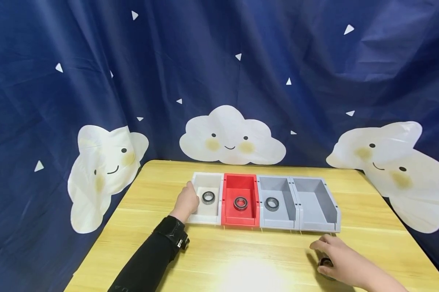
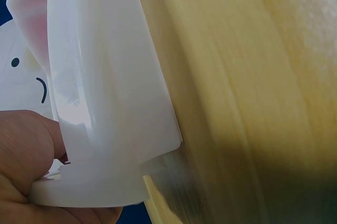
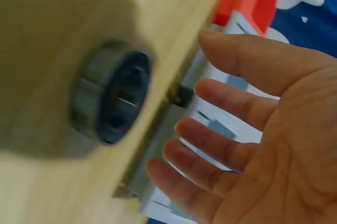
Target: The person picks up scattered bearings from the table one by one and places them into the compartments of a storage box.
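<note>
At the left end of a row of bins, my left hand (image 1: 187,201) grips the side wall of the white bin (image 1: 204,220); the left wrist view has the thumb on one side of the wall (image 2: 100,103) and fingers beneath its rim. My right hand (image 1: 341,258) is over the table at the right front, fingers spread and slightly bent. Just off its fingertips, a ball bearing (image 3: 89,97) sits on the table, partly hidden by the hand in the head view. Other bearings lie in the white bin (image 1: 208,202), red bin (image 1: 240,220) and a grey bin (image 1: 279,224).
The right-hand grey bin (image 1: 318,226) holds no bearing and closes the row, the bins standing side by side. They stand on a wood-grain table (image 1: 204,255). Behind its far edge hangs a dark blue curtain (image 1: 212,73) with white clouds.
</note>
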Tool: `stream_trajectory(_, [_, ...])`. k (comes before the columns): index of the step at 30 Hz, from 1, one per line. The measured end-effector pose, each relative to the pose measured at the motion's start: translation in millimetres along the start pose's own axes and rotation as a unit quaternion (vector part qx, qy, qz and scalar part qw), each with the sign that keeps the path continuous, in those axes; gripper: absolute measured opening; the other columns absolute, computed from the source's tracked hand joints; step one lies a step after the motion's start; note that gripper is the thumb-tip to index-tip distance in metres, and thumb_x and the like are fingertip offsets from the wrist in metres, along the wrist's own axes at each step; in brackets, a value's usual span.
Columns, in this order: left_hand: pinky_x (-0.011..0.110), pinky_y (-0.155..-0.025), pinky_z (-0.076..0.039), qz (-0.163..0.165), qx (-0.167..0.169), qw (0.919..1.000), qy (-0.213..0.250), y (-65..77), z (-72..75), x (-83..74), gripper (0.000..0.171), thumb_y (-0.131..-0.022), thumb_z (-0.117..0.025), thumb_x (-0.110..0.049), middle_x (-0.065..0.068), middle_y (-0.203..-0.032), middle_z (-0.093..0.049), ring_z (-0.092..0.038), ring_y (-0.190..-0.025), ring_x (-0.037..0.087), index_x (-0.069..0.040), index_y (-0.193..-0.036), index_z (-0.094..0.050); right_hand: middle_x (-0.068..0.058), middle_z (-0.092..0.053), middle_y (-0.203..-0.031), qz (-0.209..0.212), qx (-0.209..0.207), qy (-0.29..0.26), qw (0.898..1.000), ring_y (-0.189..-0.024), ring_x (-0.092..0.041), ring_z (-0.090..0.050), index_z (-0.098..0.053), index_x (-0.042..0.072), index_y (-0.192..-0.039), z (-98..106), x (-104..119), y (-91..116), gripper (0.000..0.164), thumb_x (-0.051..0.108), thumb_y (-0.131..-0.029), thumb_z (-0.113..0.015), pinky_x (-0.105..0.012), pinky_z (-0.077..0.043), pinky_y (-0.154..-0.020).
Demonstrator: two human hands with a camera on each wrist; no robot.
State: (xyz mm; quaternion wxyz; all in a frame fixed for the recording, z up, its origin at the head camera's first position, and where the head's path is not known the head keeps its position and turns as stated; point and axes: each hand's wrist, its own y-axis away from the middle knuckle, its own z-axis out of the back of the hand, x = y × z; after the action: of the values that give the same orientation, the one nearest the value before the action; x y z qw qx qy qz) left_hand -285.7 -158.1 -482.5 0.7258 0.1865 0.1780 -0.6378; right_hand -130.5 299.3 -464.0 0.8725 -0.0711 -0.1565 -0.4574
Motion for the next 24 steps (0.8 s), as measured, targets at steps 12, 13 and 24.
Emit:
stream_trajectory(12, [0.048,-0.085,-0.055,-0.007,-0.011,0.9999,-0.004,-1.3,-3.7,2.3,0.056,-0.095,-0.052,-0.003,0.029,-0.108,-0.060,-0.065,-0.094,0.038,0.013,-0.143,-0.028,0.009,-0.052,-0.103,-0.035,0.070,-0.062,0.995,-0.086,-0.007,-0.044,-0.066,0.022,-0.112,-20,-8,9,0.039,0.018,-0.077,-0.083,-0.028,-0.045,-0.068])
stream_trajectory(13, [0.048,-0.085,-0.055,-0.007,-0.012,0.9999,-0.004,-1.5,-3.9,2.6,0.056,-0.095,-0.052,-0.003,0.029,-0.108,-0.060,-0.065,-0.095,0.038,0.013,-0.143,-0.028,0.009,-0.052,-0.103,-0.029,0.063,-0.057,0.996,-0.086,-0.007,-0.044,-0.066,0.021,-0.111,-20,-8,10,0.040,0.015,-0.075,-0.083,-0.029,-0.045,-0.068])
stream_trajectory(24, [0.050,-0.089,-0.053,-0.008,-0.007,0.9999,0.003,-1.8,-1.7,3.9,0.058,-0.095,-0.052,-0.003,0.030,-0.113,-0.059,-0.064,-0.100,0.039,0.013,-0.145,-0.027,0.012,-0.052,-0.101,-0.016,0.032,-0.031,0.999,-0.085,-0.005,-0.046,-0.067,0.021,-0.107,-26,-9,14,0.037,0.006,-0.076,-0.081,-0.030,-0.048,-0.069])
